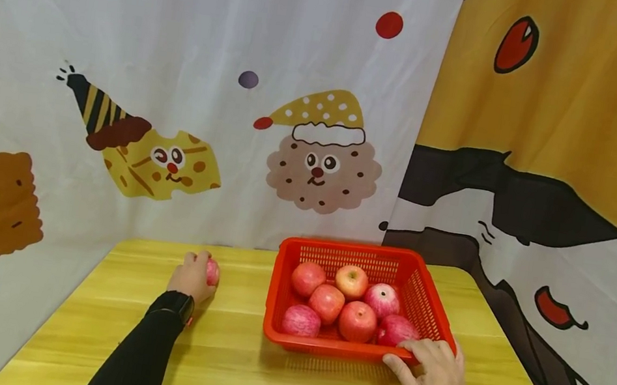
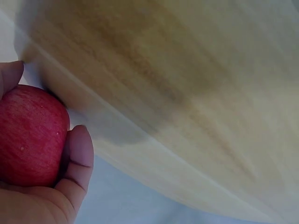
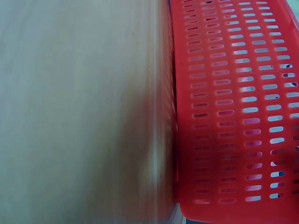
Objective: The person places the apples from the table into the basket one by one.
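On the left of the table, my left hand (image 1: 193, 280) grips a red apple (image 1: 212, 272). In the left wrist view the thumb and fingers curl round that apple (image 2: 32, 136), close to the wood. A red plastic basket (image 1: 333, 352) with slotted walls stands right of centre, several red and pinkish apples (image 1: 357, 322) inside it. My right hand (image 1: 432, 384) holds the basket's near right corner, fingers over the rim and thumb at its outer front side. The right wrist view shows the slotted basket wall (image 3: 238, 107) but not the hand.
The yellow wood-grain table (image 1: 224, 371) has rounded far corners. Behind it hangs a white curtain (image 1: 201, 26) with cartoon prints, and a yellow, black and white printed cloth (image 1: 555, 122) hangs along the right side.
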A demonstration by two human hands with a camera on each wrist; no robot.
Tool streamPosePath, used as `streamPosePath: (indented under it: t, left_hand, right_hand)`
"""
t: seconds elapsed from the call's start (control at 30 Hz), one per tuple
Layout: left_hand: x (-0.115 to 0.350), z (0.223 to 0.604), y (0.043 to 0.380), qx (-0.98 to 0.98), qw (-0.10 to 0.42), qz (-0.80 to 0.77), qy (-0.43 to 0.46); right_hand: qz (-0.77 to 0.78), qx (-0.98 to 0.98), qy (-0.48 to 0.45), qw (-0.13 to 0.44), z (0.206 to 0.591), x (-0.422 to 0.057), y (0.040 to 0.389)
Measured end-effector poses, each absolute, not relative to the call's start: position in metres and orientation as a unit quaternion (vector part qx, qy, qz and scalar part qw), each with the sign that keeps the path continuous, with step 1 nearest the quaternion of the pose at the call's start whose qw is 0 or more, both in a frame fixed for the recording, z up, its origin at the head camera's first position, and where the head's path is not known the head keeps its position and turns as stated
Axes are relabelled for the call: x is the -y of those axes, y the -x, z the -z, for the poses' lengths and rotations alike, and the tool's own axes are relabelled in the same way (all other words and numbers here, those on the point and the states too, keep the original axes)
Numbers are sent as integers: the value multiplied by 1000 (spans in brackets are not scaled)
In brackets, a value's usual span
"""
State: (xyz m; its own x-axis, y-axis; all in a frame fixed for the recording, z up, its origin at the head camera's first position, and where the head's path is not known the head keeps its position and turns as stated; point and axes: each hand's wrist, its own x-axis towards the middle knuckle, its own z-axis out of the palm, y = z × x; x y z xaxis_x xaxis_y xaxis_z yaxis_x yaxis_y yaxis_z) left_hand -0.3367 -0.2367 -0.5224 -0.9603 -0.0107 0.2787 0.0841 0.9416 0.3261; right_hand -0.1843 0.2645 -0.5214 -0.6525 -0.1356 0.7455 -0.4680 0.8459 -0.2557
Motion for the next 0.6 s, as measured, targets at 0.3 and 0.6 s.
streamPosePath:
  t: [0.3, 0.6]
  left_hand:
    - [236, 525, 333, 971, 167, 168, 25]
    - [234, 522, 324, 972, 161, 164, 42]
  right_hand:
    - [-218, 884, -172, 377, 521, -265, 185]
    - [-220, 882, -172, 379, 520, -264, 184]
